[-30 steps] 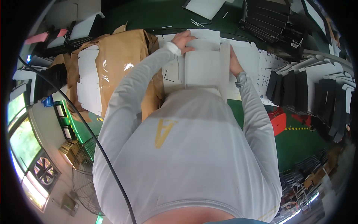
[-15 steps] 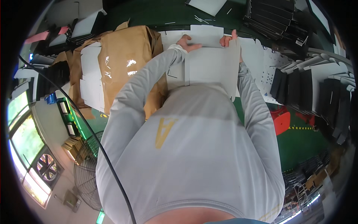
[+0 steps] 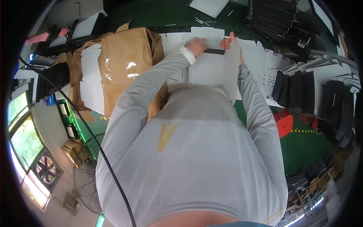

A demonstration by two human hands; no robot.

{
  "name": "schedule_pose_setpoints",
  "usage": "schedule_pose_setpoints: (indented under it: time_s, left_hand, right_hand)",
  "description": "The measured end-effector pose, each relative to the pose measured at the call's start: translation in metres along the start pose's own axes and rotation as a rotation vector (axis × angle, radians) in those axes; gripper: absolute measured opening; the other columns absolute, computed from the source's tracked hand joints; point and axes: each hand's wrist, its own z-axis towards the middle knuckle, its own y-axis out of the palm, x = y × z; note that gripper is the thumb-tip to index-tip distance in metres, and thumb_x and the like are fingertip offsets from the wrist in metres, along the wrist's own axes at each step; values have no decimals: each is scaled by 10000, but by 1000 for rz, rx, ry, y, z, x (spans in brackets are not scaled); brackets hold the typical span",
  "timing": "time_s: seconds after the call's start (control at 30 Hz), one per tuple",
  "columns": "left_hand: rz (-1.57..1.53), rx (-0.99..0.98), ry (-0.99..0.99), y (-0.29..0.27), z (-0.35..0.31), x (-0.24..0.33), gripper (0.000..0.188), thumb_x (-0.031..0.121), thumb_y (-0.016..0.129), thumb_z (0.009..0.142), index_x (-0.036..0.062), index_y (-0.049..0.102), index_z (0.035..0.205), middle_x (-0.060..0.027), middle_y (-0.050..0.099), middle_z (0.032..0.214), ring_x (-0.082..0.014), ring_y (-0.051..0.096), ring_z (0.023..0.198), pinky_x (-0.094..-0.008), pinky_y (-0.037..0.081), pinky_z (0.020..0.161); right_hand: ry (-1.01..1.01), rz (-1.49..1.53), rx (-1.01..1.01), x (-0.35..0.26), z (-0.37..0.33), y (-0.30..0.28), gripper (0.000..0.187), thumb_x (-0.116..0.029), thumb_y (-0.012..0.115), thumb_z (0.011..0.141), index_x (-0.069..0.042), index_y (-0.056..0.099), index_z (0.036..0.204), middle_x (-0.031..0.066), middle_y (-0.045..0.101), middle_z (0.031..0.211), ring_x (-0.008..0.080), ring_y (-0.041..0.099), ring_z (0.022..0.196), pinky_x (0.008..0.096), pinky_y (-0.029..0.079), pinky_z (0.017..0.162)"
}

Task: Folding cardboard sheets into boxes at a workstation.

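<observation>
A white cardboard box blank, partly folded, lies before me with its right side panel standing up. My right hand is wrapped round the far end of that panel, fingers on its inner side and one finger pointing up. At the far left part of the blank is my left hand, blurred, its fingers drawn in and hard to make out. Beside its fingertips a dark strip runs across the blank, below the raised far flap.
A large parcel in brown paper stands on the left. White card sheets lie at the right, beside rows of black and white folded boxes. More black boxes are stacked far right. A red stool stands below.
My left hand has moved right and slightly down, its spread fingers drawing in. A dark strip now shows on the blank. The right panel leans further inward with my right hand.
</observation>
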Motion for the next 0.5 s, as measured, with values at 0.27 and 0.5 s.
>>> schedule_pose_setpoints:
  time_s: [0.27,0.5]
  left_hand:
    - [218,-111,254,3,24,7,162,274,590,754,116,627,756,-36,613,743,-223,617,697,-364,513,530]
    - [238,191,348,22,18,-2,101,203,575,713,117,604,669,-30,604,713,-201,610,677,-344,489,466]
  right_hand:
    - [3,-69,43,10,1,4,535,-453,438,907,-89,362,523,40,437,611,158,405,629,253,319,642]
    - [54,-46,53,-2,-7,8,519,-431,465,898,-91,362,519,38,435,605,141,399,606,251,310,619]
